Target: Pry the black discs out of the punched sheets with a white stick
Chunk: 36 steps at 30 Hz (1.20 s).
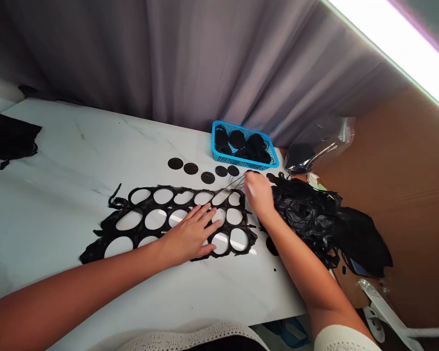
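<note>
A thin black sheet with rows of round holes (148, 218) lies spread over the white tabletop. My left hand (190, 233) rests flat on its middle, fingers spread. Beyond the sheet's far right corner, my right hand (259, 192) is closed on a thin black strand (229, 184) stretched back toward the sheet. Where the strand joins the sheet is hard to make out. Several loose black discs (208, 177) lie in a loose row beyond the sheet. One more dark disc (272, 246) shows partly beside my right forearm.
Behind the discs stands a blue plastic basket (246, 161) holding black discs. A heap of black scraps (303, 209) lies on the right, near a clear plastic bag (320, 144). Black cloth (10, 138) lies far left. A grey curtain (190, 63) hangs behind the table (76, 165).
</note>
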{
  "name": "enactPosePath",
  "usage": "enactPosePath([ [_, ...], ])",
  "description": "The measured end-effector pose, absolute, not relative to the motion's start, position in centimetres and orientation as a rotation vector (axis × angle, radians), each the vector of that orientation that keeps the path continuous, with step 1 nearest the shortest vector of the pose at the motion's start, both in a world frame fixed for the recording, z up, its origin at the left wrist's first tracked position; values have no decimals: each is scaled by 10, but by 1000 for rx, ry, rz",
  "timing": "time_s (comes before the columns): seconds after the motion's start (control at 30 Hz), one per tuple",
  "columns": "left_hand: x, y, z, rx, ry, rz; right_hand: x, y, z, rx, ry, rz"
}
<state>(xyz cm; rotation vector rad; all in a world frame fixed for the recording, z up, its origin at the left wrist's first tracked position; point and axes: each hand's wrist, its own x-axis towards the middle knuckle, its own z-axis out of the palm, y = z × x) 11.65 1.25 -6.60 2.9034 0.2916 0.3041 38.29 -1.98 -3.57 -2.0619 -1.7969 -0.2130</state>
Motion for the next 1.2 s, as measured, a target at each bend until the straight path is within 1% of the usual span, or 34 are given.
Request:
enactPosePath([
  [0.03, 116, 13, -64, 2908, 285, 292, 398, -16, -31, -2118, -1620, -265],
  [0.1, 113, 14, -60, 2910, 262, 278, 417, -15, -22, -2109, -1410, -217],
  [0.2, 104, 14, -52, 2901, 234, 274, 404, -32, -14, -1930, -1389, 143],
  [0.33, 91, 9, -51, 2876, 186, 203, 344, -71, -13, -1709, -1509, 653],
  [0.4, 88, 8, -54, 2856, 167, 179, 320, -86, -15, -1679, -1534, 799],
  [0.47, 86, 8, -57, 2845, 173, 169, 306, -94, -20, -1673, -1522, 863],
  [0.7, 84, 9, -62, 2836, 199, 172, 301, -98, -36, -1647, -1505, 854],
  [1.03, 83, 10, -60, 2829, 193, 171, 300, -99, -35, -1649, -1579, 755],
  [1.1, 83, 10, -60, 2824, 200, 161, 299, -100, -38, -1667, -1680, 665],
  [1.2, 83, 9, -60, 2811, 198, 164, 294, -104, -45, -1652, -1984, 367],
])
